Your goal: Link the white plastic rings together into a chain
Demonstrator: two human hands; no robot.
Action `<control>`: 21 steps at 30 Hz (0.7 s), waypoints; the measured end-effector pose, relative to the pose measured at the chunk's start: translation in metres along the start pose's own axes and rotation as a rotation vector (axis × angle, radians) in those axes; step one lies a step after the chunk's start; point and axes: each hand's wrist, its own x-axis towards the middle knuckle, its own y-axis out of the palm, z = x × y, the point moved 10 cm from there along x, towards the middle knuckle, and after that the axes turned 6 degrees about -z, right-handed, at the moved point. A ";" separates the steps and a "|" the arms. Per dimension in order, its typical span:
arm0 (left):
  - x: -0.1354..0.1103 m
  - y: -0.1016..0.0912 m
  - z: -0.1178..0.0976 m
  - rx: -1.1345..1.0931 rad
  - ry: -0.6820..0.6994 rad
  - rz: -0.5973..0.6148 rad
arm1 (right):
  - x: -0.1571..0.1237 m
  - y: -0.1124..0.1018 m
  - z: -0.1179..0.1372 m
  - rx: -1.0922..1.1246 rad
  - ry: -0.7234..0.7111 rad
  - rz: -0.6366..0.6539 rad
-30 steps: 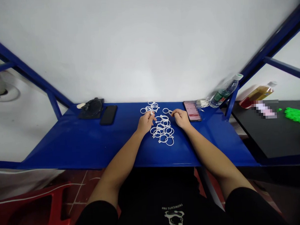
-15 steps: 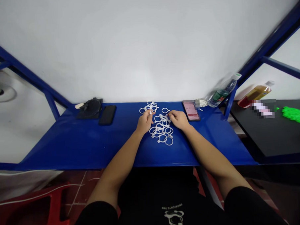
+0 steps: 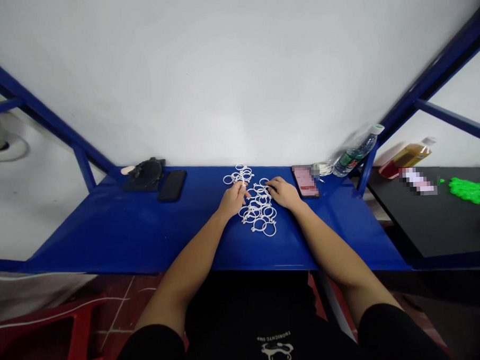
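Note:
White plastic rings with small tabs lie in a loose, overlapping pile [image 3: 259, 225] in the middle of the blue table. Behind it and a little left sits a smaller cluster of the same rings [image 3: 240, 176]. My left hand [image 3: 232, 200], between cluster and pile, is closed with thumb and forefinger pinching a white plastic ring [image 3: 243, 184]. At the pile's upper right edge, my right hand [image 3: 284, 193] rests with fingers curled in. Its fingertips touch the rings, and what lies between them is too small to make out.
On the table [image 3: 119, 233] lie a dark phone [image 3: 172, 185] and a black bag-like item [image 3: 145, 174] at left. A lit phone [image 3: 305, 181], a white cable [image 3: 324, 169] and a plastic bottle [image 3: 352, 155] are at right. Beyond stands a black table [image 3: 428, 225] with green pieces [image 3: 471, 191].
My left hand has come slightly down and nearer the pile, still pinching a ring. The right hand's fingers have moved a little away from the pile's middle. The view has shifted slightly.

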 end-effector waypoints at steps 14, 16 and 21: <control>-0.002 0.019 0.015 -0.006 -0.067 0.147 | -0.002 0.001 -0.006 0.101 -0.036 -0.035; -0.002 0.018 0.016 -0.004 -0.078 0.138 | -0.002 0.000 -0.006 0.109 -0.075 -0.065; -0.002 0.014 0.007 0.010 -0.059 0.117 | -0.002 0.003 0.002 0.167 -0.181 -0.022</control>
